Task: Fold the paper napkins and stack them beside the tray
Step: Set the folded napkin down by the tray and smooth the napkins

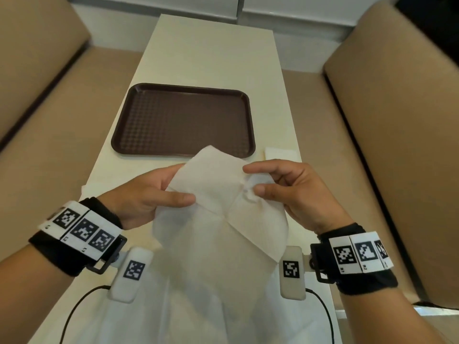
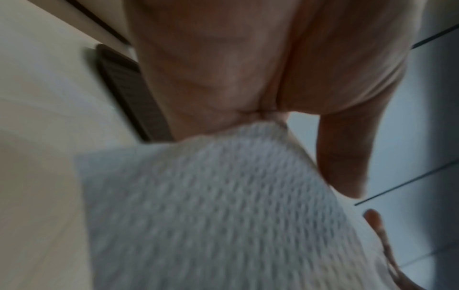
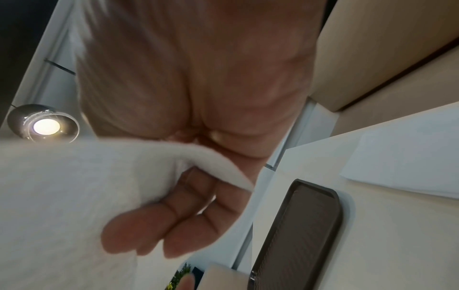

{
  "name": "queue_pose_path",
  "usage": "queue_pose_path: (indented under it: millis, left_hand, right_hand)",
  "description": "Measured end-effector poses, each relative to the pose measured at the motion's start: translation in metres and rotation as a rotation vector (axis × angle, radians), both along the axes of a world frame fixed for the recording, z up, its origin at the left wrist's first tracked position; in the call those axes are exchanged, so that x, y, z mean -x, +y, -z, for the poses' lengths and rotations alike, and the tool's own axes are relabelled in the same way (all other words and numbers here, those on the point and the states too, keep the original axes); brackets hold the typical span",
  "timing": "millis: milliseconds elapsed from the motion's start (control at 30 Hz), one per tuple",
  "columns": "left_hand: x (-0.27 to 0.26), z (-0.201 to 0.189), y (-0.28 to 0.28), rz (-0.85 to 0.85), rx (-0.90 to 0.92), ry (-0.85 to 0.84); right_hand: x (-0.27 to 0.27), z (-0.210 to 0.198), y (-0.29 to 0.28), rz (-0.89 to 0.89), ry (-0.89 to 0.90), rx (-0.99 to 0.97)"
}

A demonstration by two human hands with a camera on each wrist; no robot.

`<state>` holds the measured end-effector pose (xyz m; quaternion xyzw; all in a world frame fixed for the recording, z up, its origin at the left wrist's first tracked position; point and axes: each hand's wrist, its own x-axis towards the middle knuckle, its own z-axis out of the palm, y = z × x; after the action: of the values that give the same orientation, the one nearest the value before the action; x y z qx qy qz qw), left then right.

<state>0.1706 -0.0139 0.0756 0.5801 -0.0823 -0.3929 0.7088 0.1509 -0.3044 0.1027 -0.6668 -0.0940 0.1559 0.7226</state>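
Observation:
I hold a white paper napkin [image 1: 218, 192] up over the near end of the table, partly unfolded with creases crossing at its middle. My left hand [image 1: 159, 192] pinches its left edge between thumb and fingers. My right hand [image 1: 275, 184] pinches its crumpled right edge. The napkin's embossed surface [image 2: 211, 206] fills the left wrist view, and its sheet [image 3: 74, 196] drapes over my right fingers [image 3: 174, 221]. A folded white napkin [image 1: 280, 153] lies flat on the table right of the brown tray [image 1: 183, 120], also seen as a white rectangle [image 3: 402, 162].
The empty brown tray [image 3: 298, 235] sits mid-table on a narrow cream table [image 1: 211, 58]. Tan upholstered benches [image 1: 397, 120] flank both sides. More white paper [image 1: 198, 306] lies below my hands at the near edge. Cables run from the wrist cameras.

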Motion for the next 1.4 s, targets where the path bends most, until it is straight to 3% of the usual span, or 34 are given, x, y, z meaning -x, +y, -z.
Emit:
queue_pose_path:
  millis: [133,333,433,500,600,700,900,1067,1167,1400]
  left_hand:
    - [-0.004,-0.001,-0.007,-0.086,-0.023,-0.018]
    - [0.006,0.007,-0.017,-0.081,0.074,0.196]
    - [0.014,0.009,-0.028,-0.227,-0.102,0.211]
    - [0.022,0.012,-0.029,-0.303,-0.130,0.323]
    - [0.037,0.018,-0.023,-0.338,0.027,0.462]
    - [0.048,0.021,-0.024,-0.369,0.174,0.462]
    - [0.045,0.000,-0.030,-0.482,0.154,0.171]
    - [0.040,-0.010,-0.029,-0.569,-0.062,-0.220]
    - [0.040,-0.013,-0.031,-0.627,-0.161,-0.399]
    - [0.037,-0.019,-0.037,-0.670,-0.253,-0.494]
  right_hand:
    - [0.004,0.000,-0.002,0.018,0.013,-0.077]
    - [0.010,-0.003,-0.009,0.012,0.014,-0.170]
    - [0.011,-0.003,-0.012,0.082,0.017,-0.218]
    - [0.012,-0.002,-0.014,0.156,0.000,-0.218]
    - [0.011,0.003,-0.019,0.260,-0.038,-0.208]
    - [0.011,0.010,-0.020,0.342,-0.068,-0.199]
    - [0.015,0.018,-0.019,0.418,-0.115,-0.121]
    - [0.021,0.018,-0.021,0.379,-0.083,-0.115]
    - [0.022,0.016,-0.022,0.454,-0.028,-0.092]
    - [0.023,0.019,-0.020,0.444,-0.027,-0.003]
